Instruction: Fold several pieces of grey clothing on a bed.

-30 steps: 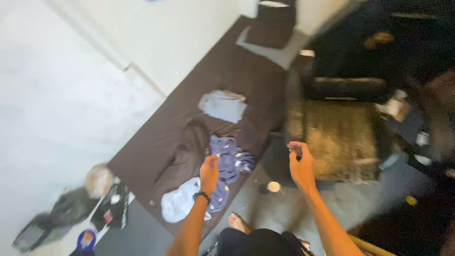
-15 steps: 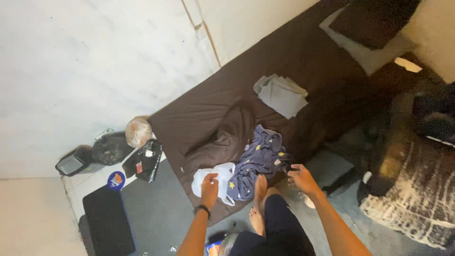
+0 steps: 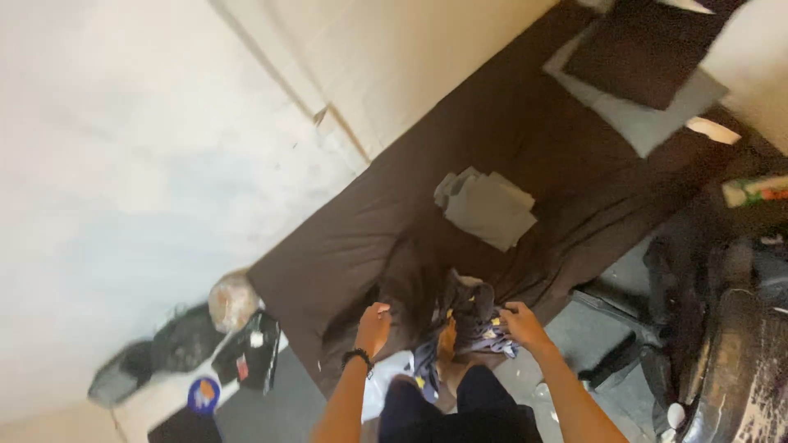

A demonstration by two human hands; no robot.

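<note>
A dark blue patterned garment (image 3: 468,316) lies bunched at the near edge of a bed with a dark brown sheet (image 3: 525,131). My right hand (image 3: 521,326) grips the right side of this garment, fingers curled. My left hand (image 3: 373,328) is closed on a dark brown garment (image 3: 410,287) that lies rumpled just left of the blue one. A white cloth (image 3: 379,385) shows under my left forearm. My knees and one bare foot are below, between the hands.
A folded grey cloth (image 3: 488,209) lies mid-bed. A dark pillow (image 3: 644,49) on a grey one (image 3: 657,123) lies at the far end. Left of the bed are a tan bag (image 3: 232,301), a black bag (image 3: 176,349) and small items (image 3: 250,353). Dark furniture (image 3: 730,328) stands on the right.
The view swung and moved closer to the bed. My right hand came down onto the blue garment. My left hand shifted from the white cloth up to the dark brown garment.
</note>
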